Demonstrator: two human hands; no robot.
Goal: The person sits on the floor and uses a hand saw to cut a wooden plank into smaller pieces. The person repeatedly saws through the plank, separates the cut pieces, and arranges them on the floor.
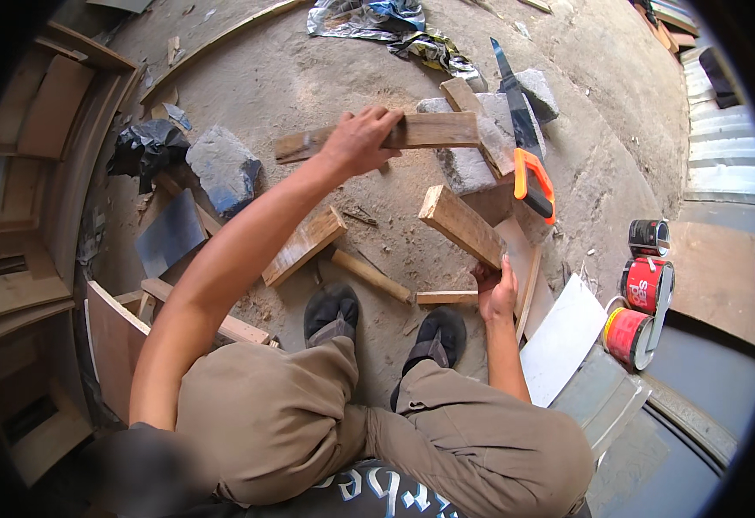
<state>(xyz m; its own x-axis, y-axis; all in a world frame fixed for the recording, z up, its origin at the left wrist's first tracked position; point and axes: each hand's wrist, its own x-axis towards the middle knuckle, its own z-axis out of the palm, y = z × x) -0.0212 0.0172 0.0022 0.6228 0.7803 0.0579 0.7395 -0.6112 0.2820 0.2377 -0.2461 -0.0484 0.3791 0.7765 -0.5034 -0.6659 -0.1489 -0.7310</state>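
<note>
My left hand (364, 141) reaches far forward, its fingers wrapped over the top of a weathered wooden plank (438, 131) that lies crosswise. The plank's right end is by a concrete block (464, 168) and another wood strip (472, 108). Closer to me, my right hand (497, 292) grips the near end of a short thick wood block (459, 226), which slants up and to the left. A handsaw (534, 186) with an orange and black handle rests on the concrete, its dark blade pointing away. Between the two hands and my feet lies a wooden handle (371, 275), its head mostly hidden.
Another wood block (306, 245) lies left of the handle. A rough stone (223, 170) and a black plastic bag (147, 151) sit further left, near wooden frames (50, 198). At right stand several cans (647, 287) beside a white board (563, 341). Crumpled plastic (369, 19) lies at the back.
</note>
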